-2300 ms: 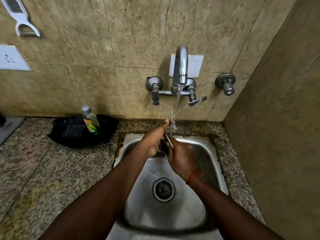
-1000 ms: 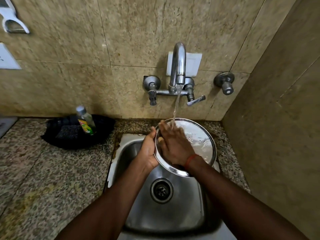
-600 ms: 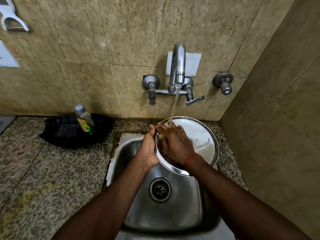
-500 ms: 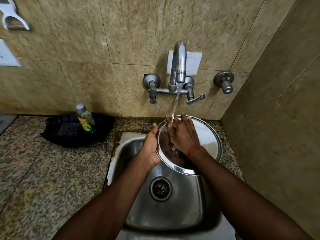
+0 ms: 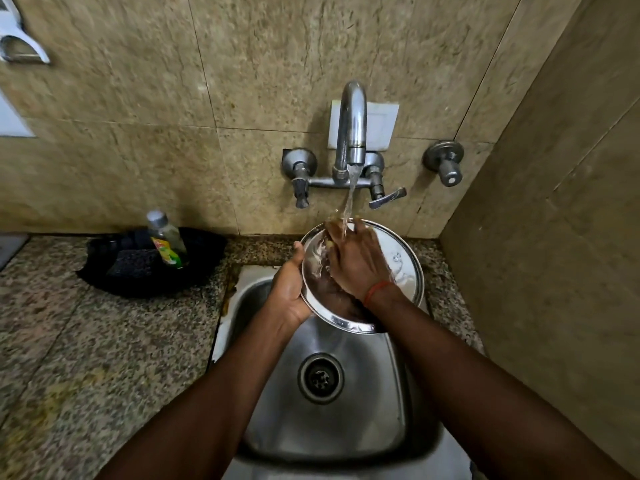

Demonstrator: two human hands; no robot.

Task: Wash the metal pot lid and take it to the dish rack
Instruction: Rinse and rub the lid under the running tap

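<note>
Rinsing went best with the round shiny metal pot lid (image 5: pixel 398 268) tilted over the steel sink (image 5: pixel 346 410): left hand (image 5: pixel 287 292) fingers clasping its rim, right hand (image 5: pixel 353 261) spread flat, rubbing under the stream.

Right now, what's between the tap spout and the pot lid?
In the head view, running water falls from the spout onto the right hand and the lid.

The pot lid (image 5: pixel 401 268) is shiny silver, like the steel sink (image 5: pixel 346 410) and the grey tap (image 5: pixel 353 123). The tabletop (image 5: pixel 104 341) is speckled brown, black and cream granite. Wall tiles (image 5: pixel 173 116) are mottled beige. A clear bottle (image 5: pixel 166 240) carries a yellow-green label, in a black tray (image 5: pixel 145 282). An orange-red thread (image 5: pixel 377 291) circles one wrist.
</note>
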